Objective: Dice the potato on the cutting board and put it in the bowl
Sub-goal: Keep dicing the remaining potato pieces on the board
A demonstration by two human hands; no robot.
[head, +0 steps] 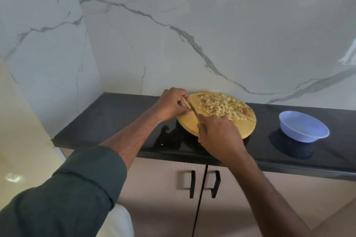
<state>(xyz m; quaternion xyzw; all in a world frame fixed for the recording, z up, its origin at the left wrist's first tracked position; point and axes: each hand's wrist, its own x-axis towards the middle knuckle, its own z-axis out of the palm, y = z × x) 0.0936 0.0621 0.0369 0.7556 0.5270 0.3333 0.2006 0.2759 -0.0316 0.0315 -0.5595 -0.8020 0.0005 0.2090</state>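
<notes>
Round cutting board [221, 131] on black counter [115, 121]: diced potato [223, 107] heaped on far half. Your right hand [219, 132] grips knife [193, 110] handle; your left hand [171, 105] pinches blade. Blue bowl [303, 126] well right of board.

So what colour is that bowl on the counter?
The bowl is pale lavender-blue, plain, seen in the head view.

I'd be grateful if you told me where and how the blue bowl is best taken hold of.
Grip the blue bowl by its flared rim on the left side, nearest the cutting board. It stands upright and apart from the board on the dark counter, and the rim overhangs the narrower base, so fingers can probably hook under it.
</notes>
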